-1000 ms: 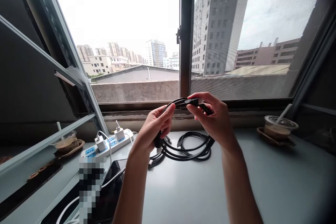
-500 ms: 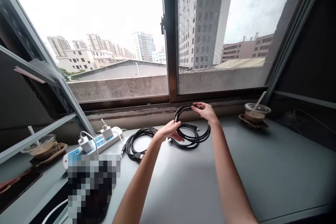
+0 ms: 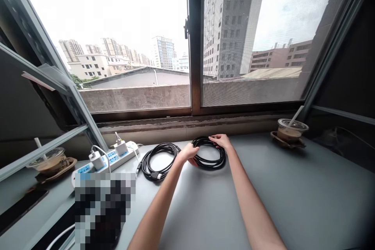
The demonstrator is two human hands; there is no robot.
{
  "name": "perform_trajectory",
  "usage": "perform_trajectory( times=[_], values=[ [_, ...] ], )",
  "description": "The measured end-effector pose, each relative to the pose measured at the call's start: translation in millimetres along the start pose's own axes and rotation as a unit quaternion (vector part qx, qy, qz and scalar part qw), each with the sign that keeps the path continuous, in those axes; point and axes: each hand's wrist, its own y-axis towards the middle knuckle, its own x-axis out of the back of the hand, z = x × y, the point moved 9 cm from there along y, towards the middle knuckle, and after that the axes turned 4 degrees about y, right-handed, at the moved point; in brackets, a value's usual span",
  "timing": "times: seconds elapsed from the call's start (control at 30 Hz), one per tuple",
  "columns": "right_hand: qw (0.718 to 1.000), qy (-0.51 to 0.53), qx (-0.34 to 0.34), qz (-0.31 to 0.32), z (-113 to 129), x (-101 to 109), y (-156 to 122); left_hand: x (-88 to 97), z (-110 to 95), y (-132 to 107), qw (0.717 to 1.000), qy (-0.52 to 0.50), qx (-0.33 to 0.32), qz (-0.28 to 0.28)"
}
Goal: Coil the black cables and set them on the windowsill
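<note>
Grey table (image 3: 293, 203) beneath a wide window (image 3: 193, 47) facing city buildings, head view. At centre, near the sill, the coiled black cable (image 3: 209, 164) lies flat on the table. On the left hand (image 3: 189, 152) the grip is closed on the coil's left edge. The right hand (image 3: 221, 140) lays its fingers over the far edge; whether this grip is closed cannot be told. Just to the left, apart, lies a second coil (image 3: 158, 175). Farther left is a power strip (image 3: 105, 160) with chargers. A left cup (image 3: 48, 160) and a right cup (image 3: 291, 131) stand at the table's ends.
</note>
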Motion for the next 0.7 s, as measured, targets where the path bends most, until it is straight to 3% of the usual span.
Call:
perform_trajectory(
  times=[0.43,0.7],
  values=[
    [0.991,-0.097,0.088,-0.034,-1,4,23,8.8,-3,-10,0.996,0.08,0.017,-0.016],
    [0.978,-0.149,0.134,-0.062,7,5,25,49.5,-30,-37,0.973,0.165,-0.012,-0.161]
  ],
)
